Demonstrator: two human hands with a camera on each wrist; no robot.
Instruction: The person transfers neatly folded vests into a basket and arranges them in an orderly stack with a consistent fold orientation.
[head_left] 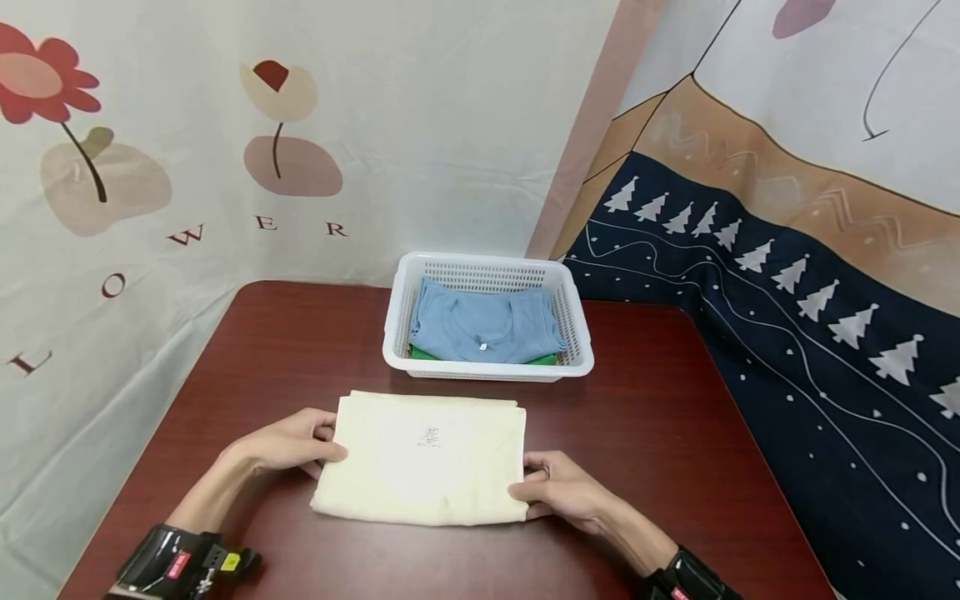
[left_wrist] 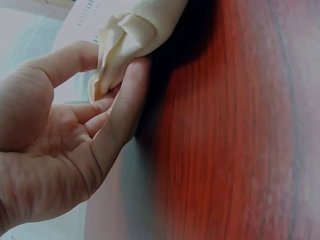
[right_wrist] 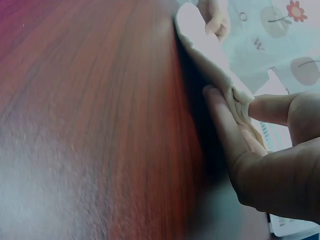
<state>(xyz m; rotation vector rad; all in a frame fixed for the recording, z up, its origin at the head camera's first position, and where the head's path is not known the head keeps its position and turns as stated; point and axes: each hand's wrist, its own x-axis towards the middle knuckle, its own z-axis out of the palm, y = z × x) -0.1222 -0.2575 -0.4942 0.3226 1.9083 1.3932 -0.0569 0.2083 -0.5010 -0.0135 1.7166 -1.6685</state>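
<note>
A pale cream folded cloth garment point(head_left: 420, 479), with small dark print near its middle, is held flat between both hands. My left hand point(head_left: 292, 442) pinches its left edge, thumb on top and fingers underneath. At the opposite edge, my right hand point(head_left: 562, 492) grips it the same way. The left wrist view shows the folded layers of the garment point(left_wrist: 135, 35) bunched between thumb and fingers. In the right wrist view the garment point(right_wrist: 210, 55) is raised over the tabletop, with a dark shadow beneath it.
Behind the garment stands a white plastic basket point(head_left: 487, 371) holding a folded blue shirt point(head_left: 480, 325) with a green cloth point(head_left: 423, 354) under it. All this is on a reddish-brown table point(head_left: 645, 417). Printed curtains point(head_left: 450, 125) hang behind the table and along its right side.
</note>
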